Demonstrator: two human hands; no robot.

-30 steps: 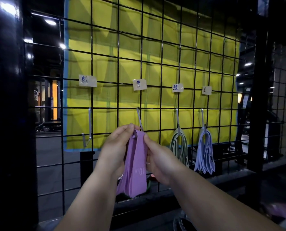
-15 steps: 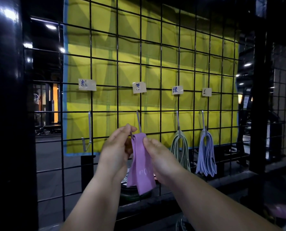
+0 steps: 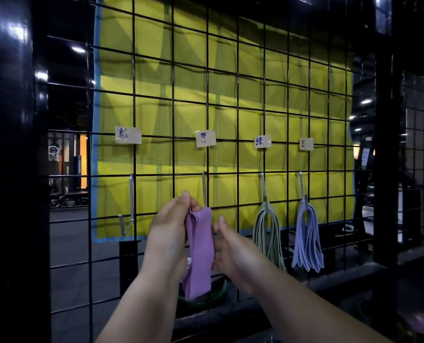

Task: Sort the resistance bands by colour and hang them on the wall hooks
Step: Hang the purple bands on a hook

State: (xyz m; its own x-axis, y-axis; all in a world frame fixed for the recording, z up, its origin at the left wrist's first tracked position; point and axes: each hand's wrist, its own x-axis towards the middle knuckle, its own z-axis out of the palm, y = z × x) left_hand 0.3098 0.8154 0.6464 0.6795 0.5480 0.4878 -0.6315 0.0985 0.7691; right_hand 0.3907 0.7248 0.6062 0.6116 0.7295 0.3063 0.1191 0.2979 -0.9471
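Dark pillar (image 3: 8,169), then black wire grid (image 3: 173,70) over yellow cloth (image 3: 151,115). Past a steel hook (image 3: 131,201), my left hand (image 3: 171,226) pinches the purple bands (image 3: 201,251) at their top by the second hook (image 3: 204,189). My right hand (image 3: 230,251) grips them lower. Green bands (image 3: 268,233) and lilac bands (image 3: 307,241) hang rightward.

A yellow sheet (image 3: 191,80) (blue-edged) hangs behind the black wire grid (image 3: 173,100); four paper labels (image 3: 128,135) sit along it, a glossy black pillar (image 3: 8,169) at left.
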